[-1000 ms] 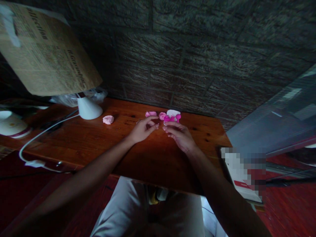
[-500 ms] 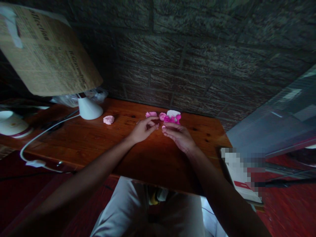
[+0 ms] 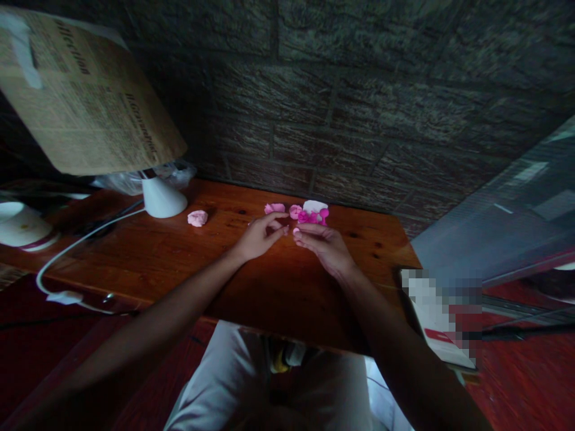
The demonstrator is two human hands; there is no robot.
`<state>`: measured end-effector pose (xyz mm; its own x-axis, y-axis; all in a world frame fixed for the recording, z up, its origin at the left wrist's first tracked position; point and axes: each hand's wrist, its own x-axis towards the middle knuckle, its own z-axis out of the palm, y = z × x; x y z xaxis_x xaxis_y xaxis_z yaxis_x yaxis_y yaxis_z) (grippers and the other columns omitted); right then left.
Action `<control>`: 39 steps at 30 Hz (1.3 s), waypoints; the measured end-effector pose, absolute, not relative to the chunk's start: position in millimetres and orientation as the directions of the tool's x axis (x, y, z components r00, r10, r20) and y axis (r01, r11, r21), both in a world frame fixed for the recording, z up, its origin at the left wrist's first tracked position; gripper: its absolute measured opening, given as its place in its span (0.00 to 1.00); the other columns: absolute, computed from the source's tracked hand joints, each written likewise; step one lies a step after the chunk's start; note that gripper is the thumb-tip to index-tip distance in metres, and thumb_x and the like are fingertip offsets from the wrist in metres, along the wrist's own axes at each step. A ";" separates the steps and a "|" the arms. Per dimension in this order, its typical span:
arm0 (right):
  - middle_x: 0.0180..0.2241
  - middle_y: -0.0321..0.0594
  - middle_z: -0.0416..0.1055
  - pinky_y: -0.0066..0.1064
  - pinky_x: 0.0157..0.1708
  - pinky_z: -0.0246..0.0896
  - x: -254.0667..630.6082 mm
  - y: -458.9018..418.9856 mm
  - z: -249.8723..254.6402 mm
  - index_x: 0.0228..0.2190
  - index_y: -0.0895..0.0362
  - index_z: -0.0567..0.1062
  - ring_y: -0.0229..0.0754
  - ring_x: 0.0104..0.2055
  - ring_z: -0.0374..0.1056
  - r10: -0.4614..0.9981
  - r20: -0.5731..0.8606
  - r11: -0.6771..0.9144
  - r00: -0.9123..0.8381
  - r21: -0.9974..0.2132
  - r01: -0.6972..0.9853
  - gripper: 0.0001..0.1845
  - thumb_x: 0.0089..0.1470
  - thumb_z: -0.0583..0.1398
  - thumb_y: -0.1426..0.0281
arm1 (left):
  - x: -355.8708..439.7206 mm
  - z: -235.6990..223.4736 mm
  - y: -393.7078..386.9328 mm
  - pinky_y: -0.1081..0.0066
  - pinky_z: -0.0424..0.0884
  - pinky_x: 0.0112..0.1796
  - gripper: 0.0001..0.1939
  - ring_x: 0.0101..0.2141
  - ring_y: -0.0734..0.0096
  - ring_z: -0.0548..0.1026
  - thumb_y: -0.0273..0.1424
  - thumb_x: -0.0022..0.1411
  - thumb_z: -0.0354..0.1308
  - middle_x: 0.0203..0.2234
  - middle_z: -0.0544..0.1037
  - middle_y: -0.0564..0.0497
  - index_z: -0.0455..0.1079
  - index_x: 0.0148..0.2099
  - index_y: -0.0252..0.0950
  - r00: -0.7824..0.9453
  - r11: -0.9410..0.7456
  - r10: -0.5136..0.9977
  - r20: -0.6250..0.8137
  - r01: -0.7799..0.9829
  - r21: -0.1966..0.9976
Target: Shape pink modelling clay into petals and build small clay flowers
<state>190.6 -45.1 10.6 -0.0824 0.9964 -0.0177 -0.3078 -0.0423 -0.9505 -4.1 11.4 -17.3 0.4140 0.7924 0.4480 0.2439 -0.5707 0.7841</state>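
Note:
Over the wooden table, my left hand [image 3: 259,236] is held with its index finger and thumb apart and bent, and nothing clear shows between them. Facing it, my right hand [image 3: 330,248] pinches a small pink piece of modelling clay [image 3: 296,231] at its fingertips. Just behind my fingers lie a pink petal-shaped piece [image 3: 274,208], a light pink rose-like flower [image 3: 295,212] and bright magenta flower pieces [image 3: 309,216]. A white piece [image 3: 315,205] sits behind the magenta ones. To the left rests a pale pink crumpled lump [image 3: 197,218].
A lamp with a newsprint shade [image 3: 103,102] and white base [image 3: 165,197] stands on the left of the table [image 3: 278,293]. Its cable [image 3: 67,251] runs over the front edge. A white cup [image 3: 22,224] is at far left, a stone wall [image 3: 359,120] behind.
My right hand has shifted very slightly left with the pink clay, towards my left hand. The left hand and the pieces on the table look the same.

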 end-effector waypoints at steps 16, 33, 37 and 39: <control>0.32 0.37 0.82 0.40 0.46 0.74 191.4 -43.3 6.7 0.32 0.53 0.85 0.40 0.34 0.76 0.997 0.025 0.009 -0.074 -0.976 -0.219 0.21 0.34 0.77 0.58 | -3.1 -15.9 10.7 0.68 0.75 0.40 0.21 0.33 0.67 0.82 0.38 0.65 0.62 0.32 0.84 0.49 0.71 0.57 0.34 0.396 -0.537 0.805 0.442 0.169 0.826; 0.34 0.38 0.81 0.41 0.44 0.75 192.9 -42.3 4.7 0.33 0.54 0.84 0.41 0.35 0.76 0.999 0.021 0.012 -0.040 -0.976 -0.219 0.22 0.34 0.78 0.58 | -3.5 -6.5 8.7 0.65 0.78 0.43 0.16 0.37 0.67 0.82 0.43 0.58 0.70 0.38 0.86 0.45 0.80 0.40 0.35 0.374 -0.391 0.853 0.363 -0.001 0.920; 0.34 0.38 0.81 0.41 0.44 0.75 191.5 -43.4 5.8 0.31 0.54 0.84 0.41 0.36 0.76 0.999 0.033 0.025 -0.030 -0.969 -0.247 0.20 0.34 0.77 0.61 | -3.4 -6.2 8.6 0.63 0.78 0.45 0.16 0.39 0.65 0.82 0.44 0.59 0.70 0.39 0.86 0.45 0.81 0.40 0.35 0.382 -0.411 0.845 0.374 0.017 0.911; 0.33 0.37 0.82 0.40 0.44 0.74 191.5 -43.2 5.6 0.30 0.53 0.84 0.41 0.36 0.76 0.999 0.049 0.044 -0.016 -0.970 -0.238 0.18 0.34 0.77 0.62 | -3.7 -6.3 9.0 0.64 0.78 0.45 0.16 0.39 0.65 0.82 0.43 0.59 0.69 0.39 0.86 0.45 0.81 0.40 0.35 0.384 -0.414 0.844 0.374 0.024 0.910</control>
<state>191.5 -43.2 5.6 -0.0157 0.9987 0.0493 -0.2384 0.0441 -0.9702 -3.7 9.0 -6.3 0.3841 0.8444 0.3735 0.0244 -0.4137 0.9101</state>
